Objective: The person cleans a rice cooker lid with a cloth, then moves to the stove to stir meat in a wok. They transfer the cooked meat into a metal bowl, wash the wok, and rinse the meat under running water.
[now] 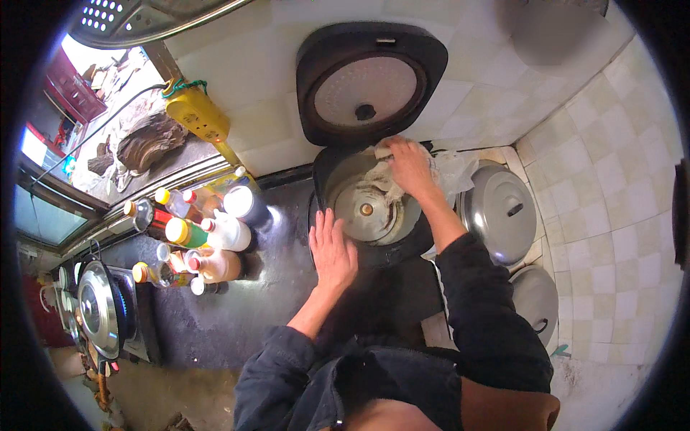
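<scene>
In front of me stands a dark rice cooker (404,253) with its lid (433,61) tipped up against the tiled wall. No inner pot sits in it, so the round metal heating plate (350,224) at the bottom shows, with brownish marks on it. My right hand (411,169) is closed on a pale, crumpled cloth (379,176) at the far right inside wall of the cooker. Part of the cloth hangs down toward the heating plate. My left hand (333,251) lies against the cooker's near left rim, fingers stretched out, holding nothing.
Several sauce and seasoning bottles (228,233) crowd the dark counter on the left. Beyond them, a lidded pan (99,309) sits on a gas stove. Metal lids (497,215) stand close on the right, beside a clear plastic bag (454,172). A yellow power strip (198,115) hangs by the window.
</scene>
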Demonstrator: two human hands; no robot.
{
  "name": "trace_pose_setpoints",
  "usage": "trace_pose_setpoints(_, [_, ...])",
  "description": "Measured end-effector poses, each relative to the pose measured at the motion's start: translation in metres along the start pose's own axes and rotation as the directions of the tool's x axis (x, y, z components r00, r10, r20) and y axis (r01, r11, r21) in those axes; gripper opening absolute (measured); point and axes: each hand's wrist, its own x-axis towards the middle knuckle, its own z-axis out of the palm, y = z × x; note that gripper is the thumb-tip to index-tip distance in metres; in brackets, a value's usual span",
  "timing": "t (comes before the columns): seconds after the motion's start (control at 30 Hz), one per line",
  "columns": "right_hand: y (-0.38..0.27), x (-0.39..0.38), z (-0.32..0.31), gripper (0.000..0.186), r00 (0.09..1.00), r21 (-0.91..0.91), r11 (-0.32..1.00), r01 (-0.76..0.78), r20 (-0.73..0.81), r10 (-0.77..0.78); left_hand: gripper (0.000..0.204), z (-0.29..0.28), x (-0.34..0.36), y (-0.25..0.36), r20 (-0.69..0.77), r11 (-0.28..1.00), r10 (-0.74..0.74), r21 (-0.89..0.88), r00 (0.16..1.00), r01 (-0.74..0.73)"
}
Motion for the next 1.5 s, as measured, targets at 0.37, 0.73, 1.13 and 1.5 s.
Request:
trace_pose_setpoints(0.37, [-0.013, -0.103, -0.053, 0.035, 0.900, 0.019, 0.933, -0.360, 0.269, 0.342, 0.057, 0.007, -0.005, 0.005, -0.019, 0.993, -0.112, -0.028, 0.994, 0.111])
trace_pose_setpoints(0.73, [-0.073, -0.120, -0.065, 0.026, 0.851, 0.752, 0.418, -0.509, 0.513, 0.113, 0.042, -0.003, -0.005, -0.014, 0.026, 0.931, -0.105, -0.349, 0.994, 0.108])
trace_pose_setpoints(1.13, [-0.159, -0.140, -0.044, 0.037, 0.947, 0.159, 0.966, 0.206, 0.217, -0.238, 0.026, -0.083, -0.143, -0.026, -0.052, 0.744, -0.553, -0.479, 0.831, 0.465])
trace_pose_setpoints(1.5, [-0.240, -0.195, -0.071, 0.034, 0.835, 0.775, 0.559, -0.295, 0.494, -0.244, 0.021, -0.184, -0.369, -0.071, -0.146, 0.494, -0.823, -0.662, 0.550, 0.563])
